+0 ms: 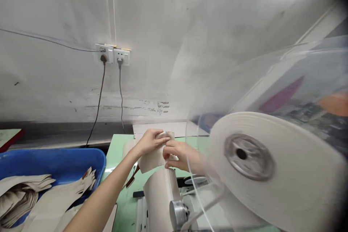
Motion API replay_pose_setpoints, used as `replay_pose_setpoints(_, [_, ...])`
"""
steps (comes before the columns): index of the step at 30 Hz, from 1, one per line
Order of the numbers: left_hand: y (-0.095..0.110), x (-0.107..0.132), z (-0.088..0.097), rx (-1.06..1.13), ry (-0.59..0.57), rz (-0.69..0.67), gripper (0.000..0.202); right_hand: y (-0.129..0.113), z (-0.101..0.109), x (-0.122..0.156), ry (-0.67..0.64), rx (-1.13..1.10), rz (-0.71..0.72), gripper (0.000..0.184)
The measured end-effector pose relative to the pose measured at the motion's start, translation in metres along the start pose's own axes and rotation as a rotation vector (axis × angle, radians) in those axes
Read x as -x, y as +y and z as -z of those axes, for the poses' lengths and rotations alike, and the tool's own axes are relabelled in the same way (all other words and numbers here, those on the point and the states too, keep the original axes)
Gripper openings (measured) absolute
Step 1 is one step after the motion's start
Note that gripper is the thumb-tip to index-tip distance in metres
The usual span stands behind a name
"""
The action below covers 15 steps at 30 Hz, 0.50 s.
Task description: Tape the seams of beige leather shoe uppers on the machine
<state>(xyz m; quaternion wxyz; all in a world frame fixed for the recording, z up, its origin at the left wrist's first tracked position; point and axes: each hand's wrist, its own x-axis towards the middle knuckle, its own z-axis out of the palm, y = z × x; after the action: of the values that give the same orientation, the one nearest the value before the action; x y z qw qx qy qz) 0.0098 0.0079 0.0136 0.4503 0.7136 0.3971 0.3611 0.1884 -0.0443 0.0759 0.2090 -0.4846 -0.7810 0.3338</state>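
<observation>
touching thin, matte sheet [150, 162]: left hand [151, 141]

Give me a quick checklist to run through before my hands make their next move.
1. Left hand on the upper beige piece: ok, its fingers rest on it.
2. Right hand clear of the metal wheel: ok, they are apart.
3. Right-hand grip firm: cannot tell; the fingers curl at the piece's edge.
4. Dark plug and grey plug seated: ok, both in the wall sockets.
5. White roll on its hub: ok.
6. Metal wheel stopped: cannot tell.
</observation>
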Motion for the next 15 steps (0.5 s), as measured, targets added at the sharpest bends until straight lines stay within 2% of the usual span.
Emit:
replay_pose_setpoints(2, [-0.001,-0.001,0.000,0.022,-0.020,-0.018,0.045,-0.001,-0.016,-0.015,-0.226,0.316,0.158,0.016])
replay_pose_setpoints(3, [-0.002,-0.001,0.000,0.035,-0.018,-0.019,0.045,0.002,-0.022,-0.017,-0.283,0.439,0.205,0.016])
replay_pose_setpoints(6, [-0.006,-0.004,0.005,0.058,0.029,0.023,0.041,0.016,-0.024,-0.015,-0.303,0.575,0.210,0.024])
replay_pose_setpoints(8, [-0.008,-0.006,0.011,0.032,0.031,0.033,0.041,0.021,-0.012,-0.014,-0.275,0.581,0.223,0.023])
replay_pose_setpoints(12, [-0.007,-0.007,0.018,-0.016,-0.044,0.000,0.046,0.015,0.021,-0.026,0.071,0.479,0.229,0.022])
replay_pose_setpoints(13, [-0.006,-0.006,0.019,-0.014,-0.053,0.005,0.046,0.014,0.026,-0.032,0.098,0.453,0.223,0.032])
replay_pose_setpoints(14, [-0.004,-0.004,0.021,-0.014,-0.061,0.012,0.046,0.013,0.029,-0.040,0.061,0.425,0.210,0.041])
replay_pose_setpoints(15, [-0.004,-0.002,0.024,-0.022,-0.065,0.015,0.045,0.014,0.031,-0.049,-0.023,0.393,0.192,0.041])
